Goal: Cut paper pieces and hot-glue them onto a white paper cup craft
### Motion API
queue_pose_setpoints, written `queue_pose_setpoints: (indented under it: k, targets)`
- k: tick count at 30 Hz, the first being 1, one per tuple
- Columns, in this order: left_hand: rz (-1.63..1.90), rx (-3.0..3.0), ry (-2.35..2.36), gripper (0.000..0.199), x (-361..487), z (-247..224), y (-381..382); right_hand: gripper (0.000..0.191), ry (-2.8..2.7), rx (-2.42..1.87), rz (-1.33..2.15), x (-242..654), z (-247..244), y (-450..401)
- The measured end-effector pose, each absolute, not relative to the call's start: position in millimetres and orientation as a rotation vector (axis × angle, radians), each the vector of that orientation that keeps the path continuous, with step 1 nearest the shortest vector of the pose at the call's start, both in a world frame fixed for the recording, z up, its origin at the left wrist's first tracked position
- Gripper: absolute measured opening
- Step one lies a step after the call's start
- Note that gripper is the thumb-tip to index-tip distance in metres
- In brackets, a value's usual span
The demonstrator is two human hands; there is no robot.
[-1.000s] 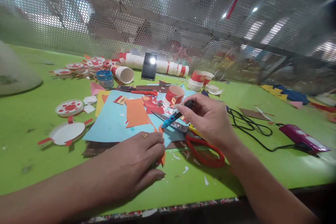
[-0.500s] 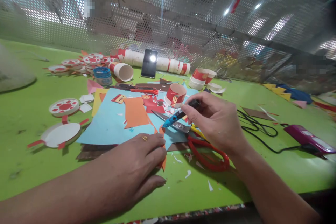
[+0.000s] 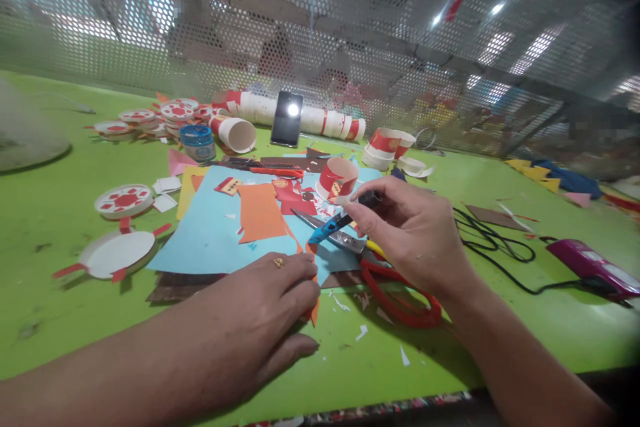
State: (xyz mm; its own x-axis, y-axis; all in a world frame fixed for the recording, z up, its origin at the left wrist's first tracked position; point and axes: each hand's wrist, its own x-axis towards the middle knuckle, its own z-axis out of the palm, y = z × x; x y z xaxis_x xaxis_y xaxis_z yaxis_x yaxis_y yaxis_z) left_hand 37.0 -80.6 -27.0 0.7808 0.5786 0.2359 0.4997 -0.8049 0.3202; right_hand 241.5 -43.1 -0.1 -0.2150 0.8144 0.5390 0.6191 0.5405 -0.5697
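Observation:
My left hand (image 3: 285,293), a ring on one finger, lies palm down with fingers spread over a thin orange paper strip (image 3: 314,310) at the front edge of the light blue paper (image 3: 195,240). Pinched in my right hand (image 3: 405,227) is a blue pen (image 3: 327,228) with a black end, its tip at the strip's upper part. Beneath the pen lie scissors with red handles (image 3: 400,303). A wider orange paper piece (image 3: 260,212) and a red-and-white paper cup ring (image 3: 336,180) rest on the blue paper.
At the left are white discs with red tabs (image 3: 120,253) and a blue jar (image 3: 197,142). A phone (image 3: 287,119) leans on a long white tube (image 3: 320,121) behind. A magenta device (image 3: 593,267) with black cable lies right.
The pen tip has shifted very slightly left relative to the orange strip. The whole view has moved a little; my left hand stays on the strip.

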Motion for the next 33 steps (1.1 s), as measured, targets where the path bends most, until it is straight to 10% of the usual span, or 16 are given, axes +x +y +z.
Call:
queue_pose_setpoints:
  k: [33]
  targets:
    - [0.429, 2.784, 0.831, 0.018, 36.5, -27.9, -79.3, 0.012, -1.927, -1.13, 0.384, 246.2, 3.2, -41.7]
